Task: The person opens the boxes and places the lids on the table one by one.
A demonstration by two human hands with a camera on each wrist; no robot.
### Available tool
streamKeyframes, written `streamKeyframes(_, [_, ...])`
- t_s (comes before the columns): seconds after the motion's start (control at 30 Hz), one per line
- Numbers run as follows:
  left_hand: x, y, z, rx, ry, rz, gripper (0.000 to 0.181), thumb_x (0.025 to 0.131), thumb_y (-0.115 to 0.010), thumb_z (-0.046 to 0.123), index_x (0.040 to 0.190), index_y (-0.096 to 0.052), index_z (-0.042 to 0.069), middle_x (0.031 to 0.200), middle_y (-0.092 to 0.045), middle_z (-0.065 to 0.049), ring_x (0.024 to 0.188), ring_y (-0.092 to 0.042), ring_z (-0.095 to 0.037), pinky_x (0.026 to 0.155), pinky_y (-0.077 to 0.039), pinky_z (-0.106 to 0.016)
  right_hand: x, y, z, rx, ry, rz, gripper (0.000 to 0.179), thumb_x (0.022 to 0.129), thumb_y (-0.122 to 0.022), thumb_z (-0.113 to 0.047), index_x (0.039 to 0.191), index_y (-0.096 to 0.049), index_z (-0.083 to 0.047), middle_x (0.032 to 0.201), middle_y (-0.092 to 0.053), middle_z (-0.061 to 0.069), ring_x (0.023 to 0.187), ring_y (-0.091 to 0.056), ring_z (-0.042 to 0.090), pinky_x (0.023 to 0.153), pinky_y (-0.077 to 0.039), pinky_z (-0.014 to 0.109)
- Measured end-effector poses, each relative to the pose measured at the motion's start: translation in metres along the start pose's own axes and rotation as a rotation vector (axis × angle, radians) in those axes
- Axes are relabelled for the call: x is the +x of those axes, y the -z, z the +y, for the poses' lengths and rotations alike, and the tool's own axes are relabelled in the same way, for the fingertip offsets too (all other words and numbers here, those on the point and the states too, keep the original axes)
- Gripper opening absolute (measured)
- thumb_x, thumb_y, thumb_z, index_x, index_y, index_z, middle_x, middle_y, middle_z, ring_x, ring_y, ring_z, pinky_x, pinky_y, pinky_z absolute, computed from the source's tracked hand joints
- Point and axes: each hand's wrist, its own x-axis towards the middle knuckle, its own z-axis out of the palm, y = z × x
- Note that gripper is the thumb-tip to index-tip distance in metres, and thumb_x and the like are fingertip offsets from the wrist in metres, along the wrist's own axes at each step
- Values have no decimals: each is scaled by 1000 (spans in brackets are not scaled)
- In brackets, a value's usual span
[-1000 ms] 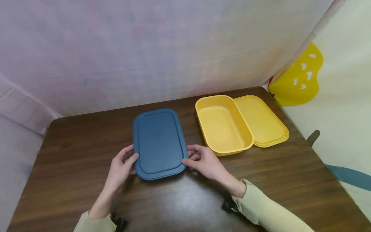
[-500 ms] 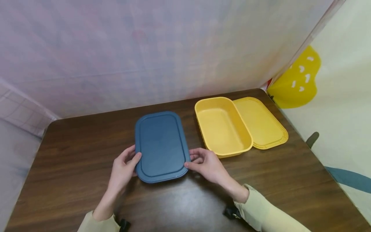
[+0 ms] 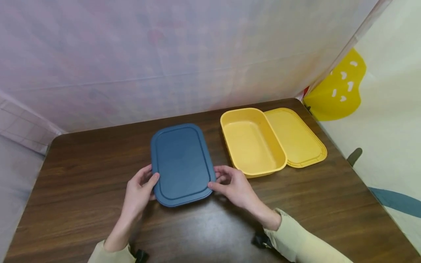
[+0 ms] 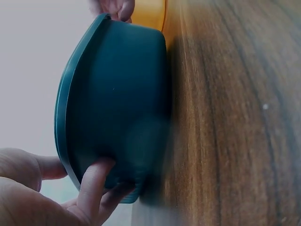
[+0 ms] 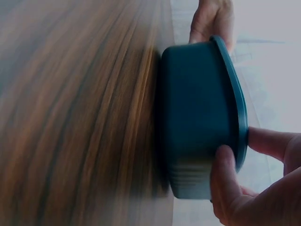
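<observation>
A dark blue rectangular food box [image 4: 117, 89] is at the middle of the table in the head view, with its matching lid [image 3: 184, 164] on top. Its underside is right at the tabletop in both wrist views. My left hand [image 3: 136, 191] grips the left edge near the front corner, thumb on the lid and fingers against the wall below the rim. On the opposite edge my right hand [image 3: 235, 186] has a similar grip, its thumb at the lid's border and its fingers [image 5: 225, 165] on the side wall. The box's inside is hidden by the lid.
To the right stands an uncovered yellow box [image 3: 253, 144] with nothing inside. A yellow lid [image 3: 297, 140] lies flat beside it, partly overlapped by the box. The brown wooden table [image 3: 88, 164] ends at hanging cloth sheets [image 3: 164, 65] behind and on the sides.
Both hands keep their hold on the blue box. Its near end has shifted very slightly toward the person and to the right; the yellow box and lid stay put.
</observation>
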Motion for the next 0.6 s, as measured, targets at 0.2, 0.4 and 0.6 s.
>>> streamKeyframes(0.2, [0,2,2,2,-13,26,52,109,-58,17,156,-43,2,153,-54,-30,72,-66,7,55,-58,-20,0,-2,-6,89,-22,13,48,88,-83,-10,130,-66,4,114,-76,21,84,-75,15,69,-59,20])
streamKeyframes(0.4, [-1,2,1,17,-14,35,51,109,-57,18,156,-44,3,152,-56,-28,70,-65,5,53,-56,-21,0,-2,-9,63,-43,1,47,87,-83,-9,128,-67,5,115,-76,21,82,-73,13,69,-59,21])
streamKeyframes(0.6, [-5,4,1,25,-5,22,51,110,-55,18,157,-42,3,151,-57,-30,69,-65,3,53,-56,-22,2,0,-8,40,-60,-50,47,87,-84,-13,127,-68,4,111,-77,19,80,-71,12,67,-58,24])
